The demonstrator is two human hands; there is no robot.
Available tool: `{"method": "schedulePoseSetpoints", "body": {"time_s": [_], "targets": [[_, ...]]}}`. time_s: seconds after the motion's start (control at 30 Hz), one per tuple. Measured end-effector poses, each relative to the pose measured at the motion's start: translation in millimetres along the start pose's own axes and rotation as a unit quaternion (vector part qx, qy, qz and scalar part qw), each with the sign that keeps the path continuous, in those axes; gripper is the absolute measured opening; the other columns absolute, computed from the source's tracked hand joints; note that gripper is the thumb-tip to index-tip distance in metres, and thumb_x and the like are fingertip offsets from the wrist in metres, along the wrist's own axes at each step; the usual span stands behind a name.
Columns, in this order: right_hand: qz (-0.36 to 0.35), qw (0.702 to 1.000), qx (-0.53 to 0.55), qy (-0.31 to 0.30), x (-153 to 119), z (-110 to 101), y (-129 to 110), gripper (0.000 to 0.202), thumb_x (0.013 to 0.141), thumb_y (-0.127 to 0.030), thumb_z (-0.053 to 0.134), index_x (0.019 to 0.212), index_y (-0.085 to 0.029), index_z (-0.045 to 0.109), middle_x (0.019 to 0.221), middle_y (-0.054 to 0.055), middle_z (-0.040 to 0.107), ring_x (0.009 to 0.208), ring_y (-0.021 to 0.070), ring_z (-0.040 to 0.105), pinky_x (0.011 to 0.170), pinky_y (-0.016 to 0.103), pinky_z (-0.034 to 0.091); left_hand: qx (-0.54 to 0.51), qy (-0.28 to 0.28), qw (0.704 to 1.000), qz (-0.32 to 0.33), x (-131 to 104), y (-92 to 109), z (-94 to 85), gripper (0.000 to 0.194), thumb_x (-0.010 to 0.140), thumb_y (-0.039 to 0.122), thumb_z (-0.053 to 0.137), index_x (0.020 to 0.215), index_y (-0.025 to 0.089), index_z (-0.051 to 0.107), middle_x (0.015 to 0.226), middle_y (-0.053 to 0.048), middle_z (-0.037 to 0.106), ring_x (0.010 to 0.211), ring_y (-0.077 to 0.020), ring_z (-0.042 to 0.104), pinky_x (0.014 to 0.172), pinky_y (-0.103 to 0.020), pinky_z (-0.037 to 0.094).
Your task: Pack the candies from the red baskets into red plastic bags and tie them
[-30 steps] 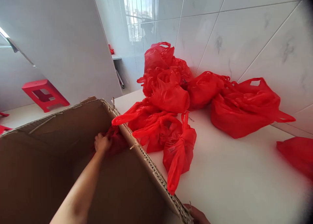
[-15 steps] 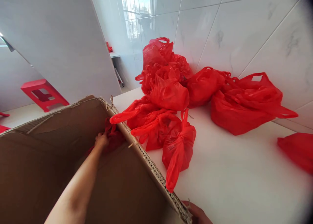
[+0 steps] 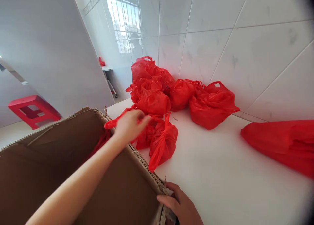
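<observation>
My left hand [image 3: 130, 124] reaches over the rim of the cardboard box [image 3: 144, 176], its fingers apart and slightly blurred above the tied red plastic bags on the table. Nearest to it are a red bag with a knotted top [image 3: 166, 141] and another red bag [image 3: 154, 130] partly behind the fingers. My right hand [image 3: 180, 202] grips the box's corner at the bottom, thumb over the rim and fingers on the outer side. Inside the box, a red bag [image 3: 100, 143] shows partly behind my left forearm.
More filled red bags [image 3: 154, 99] are heaped against the tiled wall [image 3: 208, 15], with another red bag [image 3: 211, 105] to their right. A red bag [image 3: 282, 140] lies at the right edge of the white table [image 3: 220, 172]. A red stool [image 3: 34, 108] stands at left.
My left hand has come up out of the box and over the rim to the bags on the table. A red bag stays in the box. More of my right hand shows.
</observation>
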State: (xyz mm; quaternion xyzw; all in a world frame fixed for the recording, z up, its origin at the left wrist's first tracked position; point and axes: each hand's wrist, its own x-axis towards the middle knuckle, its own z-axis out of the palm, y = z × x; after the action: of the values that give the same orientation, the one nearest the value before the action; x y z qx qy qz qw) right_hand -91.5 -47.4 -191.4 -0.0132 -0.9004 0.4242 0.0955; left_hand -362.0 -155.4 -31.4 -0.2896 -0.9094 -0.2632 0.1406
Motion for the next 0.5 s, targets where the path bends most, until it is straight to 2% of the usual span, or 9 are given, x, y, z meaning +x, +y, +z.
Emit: {"method": "schedulePoseSetpoints", "body": {"time_s": [0.07,0.1,0.17,0.23,0.3,0.37,0.43,0.5], "targets": [[-0.048,0.999,-0.016,-0.002,-0.9,-6.1,-6.7,0.066,0.063,-0.008,0.058,0.123,-0.036,0.055,0.132,0.005,0.050,0.098,0.0237,0.064,0.083,0.038,0.053,0.001,-0.085,0.996,0.037,-10.8,43.6,24.8,0.040,0.071,0.060,0.062,0.073,0.020,0.063,0.077,-0.008,0.067,0.079,-0.0271,0.064,0.071,-0.038,0.046],[-0.066,0.997,-0.026,-0.001,-1.3,-9.2,-10.7,0.070,0.061,-0.007,0.056,0.125,-0.036,0.053,0.136,0.006,0.046,0.101,0.0247,0.062,0.085,0.039,0.052,0.000,-0.126,0.991,0.043,-14.5,57.4,35.9,0.039,0.066,0.057,0.068,0.070,0.019,0.063,0.073,-0.011,0.067,0.078,-0.0303,0.065,0.071,-0.041,0.046],[-0.084,0.996,-0.043,0.000,-2.0,-14.2,-18.1,0.073,0.062,-0.005,0.053,0.128,-0.034,0.048,0.136,0.007,0.045,0.104,0.0246,0.060,0.085,0.039,0.051,-0.016,-0.167,0.985,0.050,-16.1,69.8,47.3,0.028,0.065,0.044,0.072,0.068,0.018,0.064,0.073,-0.013,0.068,0.079,-0.0321,0.065,0.071,-0.042,0.045],[-0.092,0.995,-0.046,0.003,-2.7,-17.3,-22.6,0.073,0.063,-0.004,0.051,0.130,-0.034,0.045,0.135,0.007,0.044,0.106,0.0235,0.059,0.086,0.038,0.051,-0.052,-0.195,0.978,0.059,-11.1,66.1,37.7,0.018,0.070,0.037,0.069,0.071,0.019,0.065,0.077,-0.011,0.069,0.080,-0.0290,0.066,0.072,-0.039,0.047],[-0.100,0.994,-0.040,0.005,-3.4,-18.6,-24.4,0.075,0.063,-0.003,0.050,0.131,-0.034,0.042,0.135,0.007,0.044,0.106,0.0227,0.058,0.086,0.037,0.050,-0.105,-0.223,0.967,0.065,-4.2,51.9,7.8,0.019,0.075,0.039,0.062,0.080,0.021,0.066,0.083,-0.006,0.071,0.080,-0.0240,0.066,0.071,-0.035,0.049],[-0.104,0.994,-0.033,0.004,-4.3,-19.5,-25.2,0.075,0.065,-0.002,0.049,0.132,-0.034,0.041,0.135,0.007,0.043,0.107,0.0223,0.057,0.088,0.037,0.050,-0.165,-0.238,0.956,0.054,-0.4,30.8,-34.7,0.031,0.082,0.044,0.052,0.097,0.020,0.065,0.094,-0.005,0.072,0.083,-0.0205,0.067,0.072,-0.031,0.052],[-0.102,0.995,-0.026,0.000,-5.0,-20.9,-26.4,0.072,0.067,-0.003,0.049,0.132,-0.034,0.041,0.135,0.007,0.043,0.108,0.0222,0.057,0.089,0.038,0.049,-0.225,-0.230,0.947,0.023,-2.2,3.8,-79.3,0.046,0.086,0.048,0.044,0.117,0.018,0.058,0.102,-0.006,0.071,0.084,-0.0196,0.067,0.079,-0.034,0.053],[-0.098,0.995,-0.022,-0.003,-5.2,-23.1,-28.2,0.070,0.070,-0.003,0.048,0.132,-0.035,0.041,0.135,0.006,0.042,0.108,0.0222,0.056,0.089,0.038,0.049,-0.356,-0.179,0.912,-0.100,-9.6,-28.8,-117.0,0.056,0.076,0.049,0.062,0.121,0.015,0.057,0.101,-0.008,0.072,0.082,-0.0222,0.068,0.080,-0.038,0.055]]}}
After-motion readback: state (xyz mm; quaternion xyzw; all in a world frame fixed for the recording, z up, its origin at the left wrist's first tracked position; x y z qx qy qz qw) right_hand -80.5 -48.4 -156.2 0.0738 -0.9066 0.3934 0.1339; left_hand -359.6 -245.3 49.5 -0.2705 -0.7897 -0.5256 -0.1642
